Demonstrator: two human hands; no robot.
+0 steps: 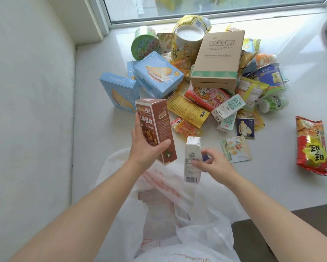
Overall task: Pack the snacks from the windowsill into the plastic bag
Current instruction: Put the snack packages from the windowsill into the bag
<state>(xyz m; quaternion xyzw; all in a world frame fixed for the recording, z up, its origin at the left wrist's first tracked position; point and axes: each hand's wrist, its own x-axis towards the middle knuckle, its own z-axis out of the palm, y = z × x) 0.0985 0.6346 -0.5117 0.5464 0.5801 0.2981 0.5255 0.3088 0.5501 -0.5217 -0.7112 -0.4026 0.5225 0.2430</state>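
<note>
Brown box (155,129) and white carton (192,159) (both upright) above open plastic bag (177,214), snack pile (215,82) on windowsill (102,148)

This looks like a room in a home: a wide white windowsill (94,129) runs under a large window (206,6) with a pale frame, plain white walls meet at the corner, and a heap of household snacks (196,78) lies spread across the sill.

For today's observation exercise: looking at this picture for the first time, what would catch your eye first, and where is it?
First, the two hands in the foreground: the left hand grips a brown box, and the right hand holds a white carton, both above the open plastic bag. Behind them, a bright snack pile crowds the windowsill.
</note>
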